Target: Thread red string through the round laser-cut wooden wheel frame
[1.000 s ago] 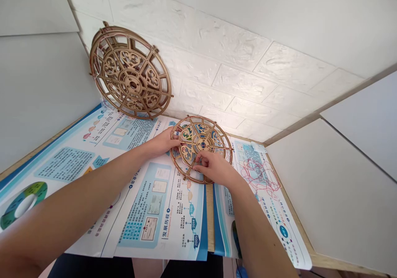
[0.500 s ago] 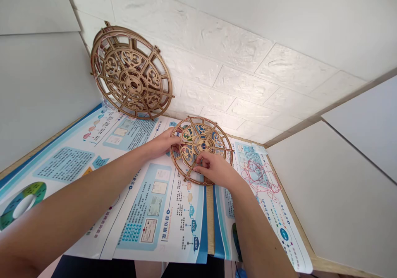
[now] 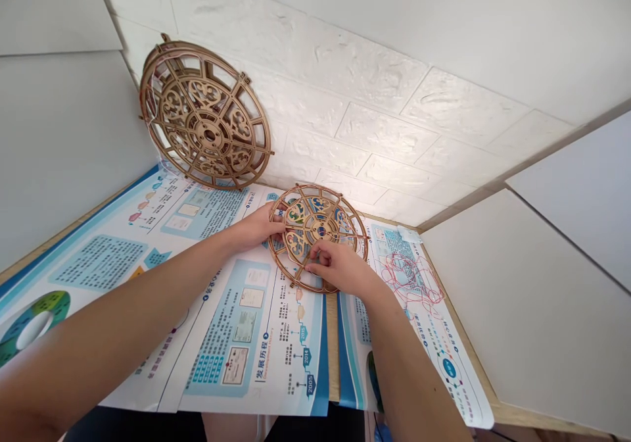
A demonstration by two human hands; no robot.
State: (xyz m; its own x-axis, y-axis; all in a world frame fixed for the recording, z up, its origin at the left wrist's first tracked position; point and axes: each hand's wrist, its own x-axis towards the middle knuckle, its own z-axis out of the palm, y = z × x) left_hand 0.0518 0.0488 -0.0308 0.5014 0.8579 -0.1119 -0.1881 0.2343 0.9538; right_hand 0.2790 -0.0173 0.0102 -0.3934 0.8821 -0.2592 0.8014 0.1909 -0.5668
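A round openwork wooden frame [image 3: 322,229] with curled patterns is tilted above the printed sheets at the centre. My left hand [image 3: 263,226] grips its left rim, thumb over the front. Against the frame's lower middle rests my right hand [image 3: 335,264], its thumb and index finger bent close together; whatever lies between those fingertips is too small to make out. Thin pinkish wire runs around the frame. To the right, a loose tangle of red and pink wire [image 3: 411,281] spreads over the sheet.
Larger stacked wooden wheels [image 3: 210,133] lean on the white brick-patterned wall [image 3: 389,126] at the back left. Printed sheets [image 3: 162,297] cover the wooden table [image 3: 333,350], which shows in a gap between them. White panels [image 3: 517,297] stand at both sides.
The whole view has shifted slightly. Both hands keep nearly the same places on the wooden frame.
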